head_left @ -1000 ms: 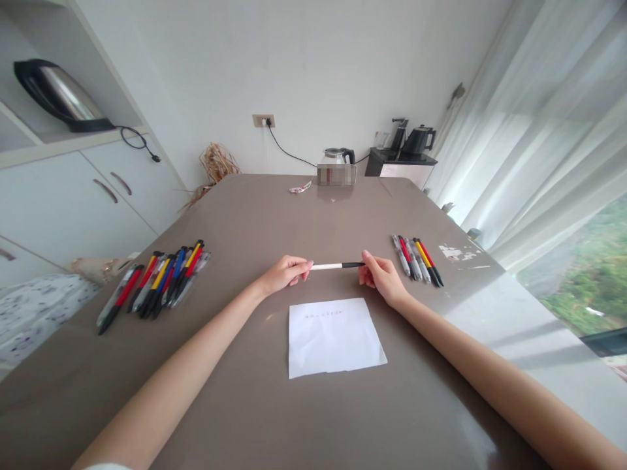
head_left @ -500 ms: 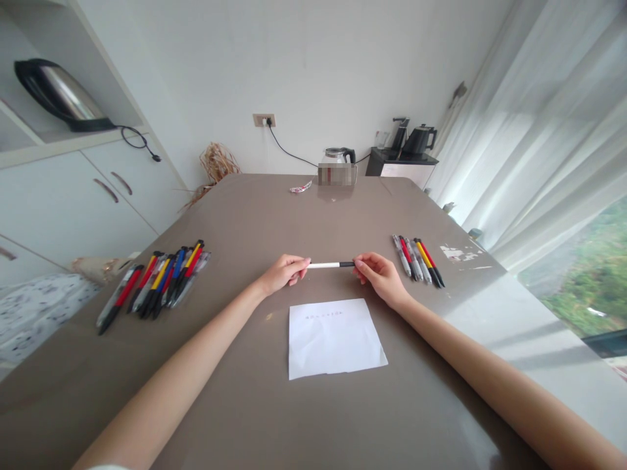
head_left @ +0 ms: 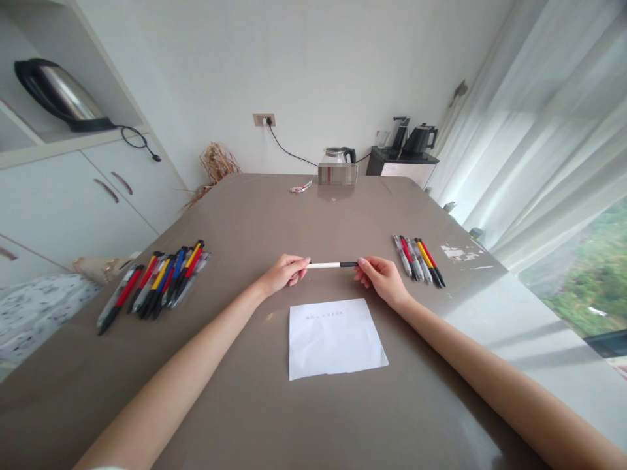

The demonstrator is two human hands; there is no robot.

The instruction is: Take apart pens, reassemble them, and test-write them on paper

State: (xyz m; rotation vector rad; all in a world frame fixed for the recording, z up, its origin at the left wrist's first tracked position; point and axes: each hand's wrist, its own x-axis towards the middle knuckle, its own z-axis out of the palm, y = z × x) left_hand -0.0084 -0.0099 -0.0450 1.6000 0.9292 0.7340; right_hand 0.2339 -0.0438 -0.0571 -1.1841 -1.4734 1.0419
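Above a brown bench (head_left: 245,411), I see the left hand (head_left: 283,274) and the right hand (head_left: 383,279) hold one pen (head_left: 333,265) level between them, just clear of the surface. Each hand is pinched shut on one end of it. The left fingertips grip the white end and the right fingertips grip the black end, with the two hands apart by the pen's length. Just below the pen, nearer the person, a white sheet of paper (head_left: 336,338) lies flat on the bench with a faint line of writing near its top edge. A loose heap of red, blue, yellow and black pens (head_left: 157,279) lies well to the left. A tidier row of pens (head_left: 418,259) sits near the right hand. At the far end I make out a glass jug (head_left: 337,155) and a small wrapper (head_left: 300,188), and a kettle (head_left: 59,94) stands on the shelf at upper left.
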